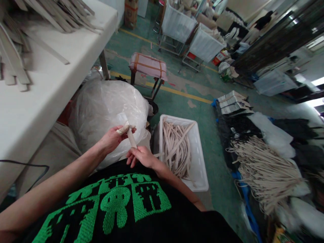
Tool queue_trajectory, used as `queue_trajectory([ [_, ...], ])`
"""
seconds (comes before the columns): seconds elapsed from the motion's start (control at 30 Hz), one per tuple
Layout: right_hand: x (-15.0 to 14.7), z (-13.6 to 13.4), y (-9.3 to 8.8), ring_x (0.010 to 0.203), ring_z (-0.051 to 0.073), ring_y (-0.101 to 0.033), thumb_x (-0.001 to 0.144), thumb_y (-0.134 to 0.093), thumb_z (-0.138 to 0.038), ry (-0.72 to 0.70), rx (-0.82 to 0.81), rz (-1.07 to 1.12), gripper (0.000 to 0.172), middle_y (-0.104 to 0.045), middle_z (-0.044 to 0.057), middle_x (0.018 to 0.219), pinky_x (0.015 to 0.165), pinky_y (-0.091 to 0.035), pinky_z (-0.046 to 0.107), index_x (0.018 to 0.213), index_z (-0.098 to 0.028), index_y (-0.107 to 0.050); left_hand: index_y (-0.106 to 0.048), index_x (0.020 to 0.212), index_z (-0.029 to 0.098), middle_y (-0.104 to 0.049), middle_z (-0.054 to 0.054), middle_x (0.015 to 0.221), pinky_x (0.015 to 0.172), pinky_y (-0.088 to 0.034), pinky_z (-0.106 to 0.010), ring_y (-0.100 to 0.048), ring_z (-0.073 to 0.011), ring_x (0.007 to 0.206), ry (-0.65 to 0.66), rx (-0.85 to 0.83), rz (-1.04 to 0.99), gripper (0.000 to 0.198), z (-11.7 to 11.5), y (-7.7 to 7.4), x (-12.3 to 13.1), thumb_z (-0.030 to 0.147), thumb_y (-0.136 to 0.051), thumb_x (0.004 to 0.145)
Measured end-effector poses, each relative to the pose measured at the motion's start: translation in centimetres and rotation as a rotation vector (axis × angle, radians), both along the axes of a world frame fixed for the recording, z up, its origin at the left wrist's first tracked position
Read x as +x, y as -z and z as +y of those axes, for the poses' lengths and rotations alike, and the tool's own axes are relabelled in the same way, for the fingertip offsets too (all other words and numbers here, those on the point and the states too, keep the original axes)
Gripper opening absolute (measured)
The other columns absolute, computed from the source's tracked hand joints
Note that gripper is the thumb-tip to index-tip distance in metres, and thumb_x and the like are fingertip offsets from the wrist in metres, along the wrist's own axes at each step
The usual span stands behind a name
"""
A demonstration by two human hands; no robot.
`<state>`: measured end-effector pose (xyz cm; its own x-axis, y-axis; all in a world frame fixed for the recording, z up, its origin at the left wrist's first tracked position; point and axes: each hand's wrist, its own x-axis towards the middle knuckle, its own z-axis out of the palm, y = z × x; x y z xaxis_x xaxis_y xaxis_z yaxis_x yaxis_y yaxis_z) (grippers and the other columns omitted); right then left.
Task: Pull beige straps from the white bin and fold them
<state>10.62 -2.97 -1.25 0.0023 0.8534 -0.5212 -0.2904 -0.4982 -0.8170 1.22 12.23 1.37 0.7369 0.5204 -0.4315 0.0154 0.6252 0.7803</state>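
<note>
- Your left hand [111, 140] is curled closed around the upper end of a flat beige strap [131, 136], grasping it at a rolled-up tip.
- Your right hand [143, 157] is half open just below, with its fingers [133, 159] at the strap's lower end; you cannot tell whether they grip it or only touch it.
- The strap looks light and soft, with enough body to hold its shape. It will likely bend easily, so pinch it flat near an end.
- You hold it in the air above a clear plastic sack [106, 118].
- Just to your right, a white plastic crate [177, 118] holds a loose heap of similar straps [177, 148].
- Farther right, a mass of pale cords [265, 172] lies over black cloth [288, 126].
- To your left, a white table [50, 101] carries stacked flat strips [15, 57].
</note>
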Motion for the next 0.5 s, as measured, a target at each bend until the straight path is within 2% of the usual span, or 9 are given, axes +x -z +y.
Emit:
queue_trajectory([
  [0.03, 0.2, -0.3, 0.0, 0.049, 0.013, -0.065, 0.108, -0.049, -0.054, 0.040, 0.021, -0.005, 0.048, -0.072, 0.004, 0.069, 0.055, -0.053, 0.026, 0.088, -0.013, -0.065, -0.077, 0.075, 0.014, -0.072, -0.005, 0.061, 0.063, -0.056, -0.029, -0.069, -0.0186, 0.059, 0.122, 0.009, -0.003, 0.029, -0.7, -0.1, 0.4, 0.041, -0.087, 0.079],
  [0.1, 0.7, -0.9, -0.3, 0.054, 0.015, -0.068, 0.106, -0.049, -0.062, 0.150, 0.104, -0.038, 0.053, -0.074, 0.006, 0.074, 0.059, -0.055, 0.028, 0.092, -0.014, -0.066, -0.077, 0.076, 0.013, -0.060, -0.001, 0.046, 0.044, -0.042, -0.027, -0.057, -0.0167, 0.041, 0.347, 0.032, -0.008, 0.040, -2.0, -0.5, 1.2, 0.052, -0.083, 0.081],
  [0.13, 0.8, -1.2, -0.4, 0.058, 0.016, -0.070, 0.104, -0.051, -0.065, 0.201, 0.156, -0.056, 0.055, -0.075, 0.007, 0.079, 0.063, -0.057, 0.029, 0.095, -0.014, -0.067, -0.077, 0.078, 0.013, -0.057, -0.001, 0.043, 0.040, -0.035, -0.026, -0.052, -0.0156, 0.036, 0.407, 0.045, -0.009, 0.044, -2.5, -0.8, 1.7, 0.057, -0.081, 0.082],
  [0.2, 0.8, -2.2, -0.6, 0.068, 0.017, -0.074, 0.098, -0.057, -0.071, 0.271, 0.244, -0.098, 0.058, -0.077, 0.009, 0.088, 0.071, -0.059, 0.031, 0.102, -0.014, -0.069, -0.079, 0.083, 0.013, -0.064, -0.003, 0.050, 0.039, -0.033, -0.025, -0.054, -0.0156, 0.039, 0.384, 0.080, -0.020, 0.048, -2.8, -1.3, 2.7, 0.060, -0.082, 0.080],
  [0.3, 0.5, -3.7, -0.6, 0.066, 0.017, -0.073, 0.094, -0.056, -0.079, 0.276, 0.259, -0.117, 0.067, -0.077, 0.009, 0.085, 0.069, -0.058, 0.031, 0.099, -0.014, -0.070, -0.080, 0.084, 0.013, -0.076, -0.008, 0.070, 0.054, -0.050, -0.027, -0.068, -0.0189, 0.061, 0.288, 0.139, -0.048, 0.050, -2.7, -1.8, 4.2, 0.060, -0.091, 0.069],
  [0.33, 0.5, -4.0, -0.6, 0.063, 0.017, -0.072, 0.094, -0.053, -0.081, 0.285, 0.245, -0.119, 0.070, -0.076, 0.009, 0.081, 0.066, -0.057, 0.031, 0.096, -0.013, -0.069, -0.080, 0.083, 0.012, -0.076, -0.008, 0.070, 0.056, -0.051, -0.027, -0.068, -0.0191, 0.062, 0.327, 0.147, -0.050, 0.052, -2.8, -1.8, 4.6, 0.060, -0.092, 0.068],
  [0.4, 0.7, -4.3, -0.6, 0.059, 0.017, -0.071, 0.094, -0.047, -0.084, 0.352, 0.241, -0.144, 0.074, -0.075, 0.009, 0.077, 0.061, -0.057, 0.031, 0.091, -0.013, -0.069, -0.080, 0.087, 0.012, -0.069, -0.005, 0.057, 0.048, -0.046, -0.026, -0.062, -0.0170, 0.049, 0.494, 0.145, -0.047, 0.055, -3.2, -1.7, 5.1, 0.065, -0.087, 0.072],
  [0.47, 1.0, -4.3, -0.7, 0.064, 0.019, -0.072, 0.095, -0.044, -0.085, 0.443, 0.277, -0.220, 0.075, -0.076, 0.010, 0.078, 0.066, -0.059, 0.033, 0.087, -0.014, -0.069, -0.080, 0.093, 0.011, -0.059, -0.001, 0.045, 0.039, -0.035, -0.024, -0.051, -0.0141, 0.037, 0.620, 0.138, -0.044, 0.058, -3.7, -1.7, 5.4, 0.067, -0.081, 0.078],
  [0.5, 1.0, -4.3, -0.6, 0.069, 0.020, -0.074, 0.095, -0.044, -0.084, 0.466, 0.294, -0.259, 0.075, -0.076, 0.010, 0.080, 0.071, -0.060, 0.034, 0.087, -0.014, -0.069, -0.080, 0.096, 0.011, -0.057, 0.000, 0.044, 0.036, -0.031, -0.023, -0.047, -0.0133, 0.034, 0.635, 0.136, -0.041, 0.058, -3.9, -1.7, 5.5, 0.067, -0.080, 0.080],
])
